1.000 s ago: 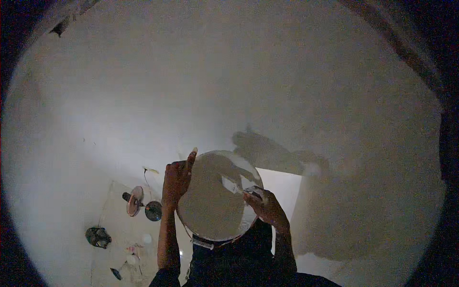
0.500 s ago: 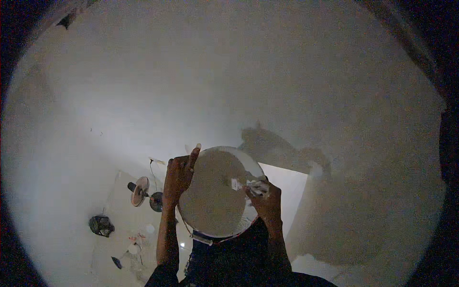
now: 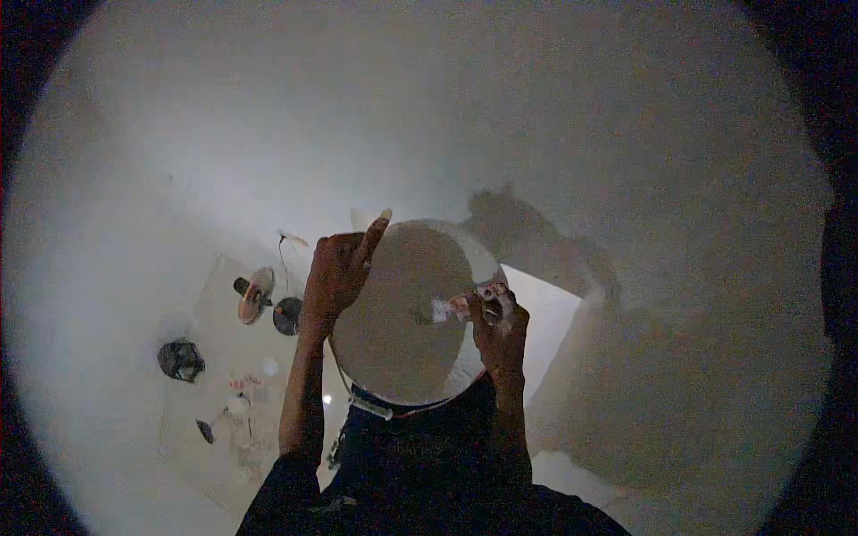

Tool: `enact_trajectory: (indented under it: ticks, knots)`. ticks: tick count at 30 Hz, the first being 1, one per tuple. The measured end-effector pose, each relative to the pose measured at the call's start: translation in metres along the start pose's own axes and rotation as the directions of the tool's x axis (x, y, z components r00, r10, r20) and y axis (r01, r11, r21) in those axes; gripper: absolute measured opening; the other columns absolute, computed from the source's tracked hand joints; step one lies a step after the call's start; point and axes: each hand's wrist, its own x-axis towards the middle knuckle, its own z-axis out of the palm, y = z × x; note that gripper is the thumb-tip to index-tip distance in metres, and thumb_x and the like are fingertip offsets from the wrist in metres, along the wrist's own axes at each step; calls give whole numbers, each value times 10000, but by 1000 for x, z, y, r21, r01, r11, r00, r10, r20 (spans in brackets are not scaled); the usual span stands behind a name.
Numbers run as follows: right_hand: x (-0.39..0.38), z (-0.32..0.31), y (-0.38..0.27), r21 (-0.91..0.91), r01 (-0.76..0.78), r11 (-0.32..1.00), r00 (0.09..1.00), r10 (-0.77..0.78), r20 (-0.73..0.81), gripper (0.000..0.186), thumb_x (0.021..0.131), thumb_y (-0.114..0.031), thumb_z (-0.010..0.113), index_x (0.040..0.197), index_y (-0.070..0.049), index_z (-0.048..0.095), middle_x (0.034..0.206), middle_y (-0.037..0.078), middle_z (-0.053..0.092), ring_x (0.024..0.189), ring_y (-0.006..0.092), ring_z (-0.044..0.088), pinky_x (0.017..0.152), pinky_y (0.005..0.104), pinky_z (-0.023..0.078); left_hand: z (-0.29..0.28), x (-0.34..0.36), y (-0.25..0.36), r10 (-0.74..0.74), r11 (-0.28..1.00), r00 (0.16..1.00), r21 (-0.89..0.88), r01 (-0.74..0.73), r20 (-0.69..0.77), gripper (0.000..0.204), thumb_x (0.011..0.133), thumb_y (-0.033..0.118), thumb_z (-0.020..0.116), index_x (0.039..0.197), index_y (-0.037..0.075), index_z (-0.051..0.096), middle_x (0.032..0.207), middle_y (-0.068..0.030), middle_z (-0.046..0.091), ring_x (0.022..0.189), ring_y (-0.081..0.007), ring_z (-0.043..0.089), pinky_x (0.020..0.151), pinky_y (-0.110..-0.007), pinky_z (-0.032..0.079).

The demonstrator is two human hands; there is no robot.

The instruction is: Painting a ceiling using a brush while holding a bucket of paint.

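One round bucket (image 3: 466, 363), left hand (image 3: 338, 275) gripping it, right hand (image 3: 502, 335) pinching one pale item (image 3: 441, 310)

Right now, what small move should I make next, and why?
Probably steady the bucket with your left hand: it is at the left rim, while your right hand is over the right side, something pale, too blurred to name, by its fingertips.

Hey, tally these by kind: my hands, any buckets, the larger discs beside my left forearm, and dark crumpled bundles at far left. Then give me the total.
Hands: 2 (left hand, right hand)
Buckets: 1 (round bucket)
Discs: 2 (pinkish disc, dark disc)
Bundles: 1 (dark bundle)
Total: 6
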Motion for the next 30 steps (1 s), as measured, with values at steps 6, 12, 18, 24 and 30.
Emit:
enact_trajectory:
  ticks: [6,12,18,24,30]
  knots:
    - [0,37,28,115,39,993,964,-67,256,196,849,-174,600,932,2,583,875,161,625,782,253,634,705,335,485,-5,8,1,-147,986,970,-50,160,195,701,694,-49,555,1335,176,384,614,-130,534,496,-270,517,475,-374,440]
    - [3,35,20,-101,33,994,971,-8,239,203,852,-189,589,965,-21,586,853,128,638,748,234,615,730,338,473,4,0,-4,-9,999,1000,-50,10,27,705,698,-54,540,1342,168,362,669,-136,576,538,-285,553,503,-373,473]
    - [12,8,0,89,-71,993,982,54,183,306,894,-306,527,988,-14,523,827,125,616,695,212,618,610,328,501,-2,4,0,-82,997,986,2,83,146,708,703,-54,531,1351,168,355,694,-141,593,547,-278,564,524,-380,483]
    - [37,-24,-10,446,-279,850,959,224,172,326,907,-324,511,981,-7,497,784,78,559,577,131,571,490,268,470,6,1,-9,-71,997,987,22,69,143,721,704,-62,522,1359,173,336,658,-142,581,545,-277,565,528,-382,485]
    - [49,-50,-14,400,-179,899,984,164,74,342,913,-359,491,965,-21,495,839,67,524,739,129,554,596,268,503,7,0,-9,-51,996,991,85,40,127,717,701,-70,518,1353,172,343,696,-148,598,565,-293,578,538,-399,490]
